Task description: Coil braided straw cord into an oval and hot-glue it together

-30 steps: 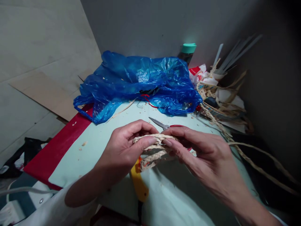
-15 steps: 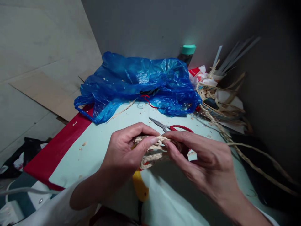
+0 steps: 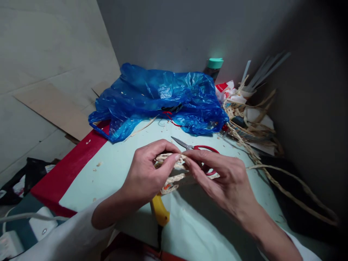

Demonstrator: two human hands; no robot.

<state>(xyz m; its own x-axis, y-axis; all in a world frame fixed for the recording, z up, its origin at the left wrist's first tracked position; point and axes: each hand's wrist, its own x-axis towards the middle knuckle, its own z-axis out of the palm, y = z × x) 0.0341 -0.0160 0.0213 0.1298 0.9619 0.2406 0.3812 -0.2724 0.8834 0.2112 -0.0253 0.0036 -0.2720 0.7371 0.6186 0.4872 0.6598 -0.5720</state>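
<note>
Now our L hand (image 3: pixel 148 170) & R hand (image 3: pixel 230 175) pinch the pale braid (image 3: pixel 176 178) above the tabletop (image 3: pixel 87 181), twd its nr edge; more of the scissors' (image 3: pixel 190 146) red handles shows vs 1 s ago.

thin crinkled glossy plastic of the blue bag (image 3: pixel 157 87), rough plaited straw-like fibre of the braid (image 3: pixel 176 178), scissors (image 3: pixel 190 147) with grey metal blades and smooth red handles, yellow tool (image 3: pixel 161 212) of smooth plastic, matt brown cardboard (image 3: pixel 54 110)

craft corner, scissors (image 3: pixel 190 147), braided straw (image 3: pixel 177 178)
</note>
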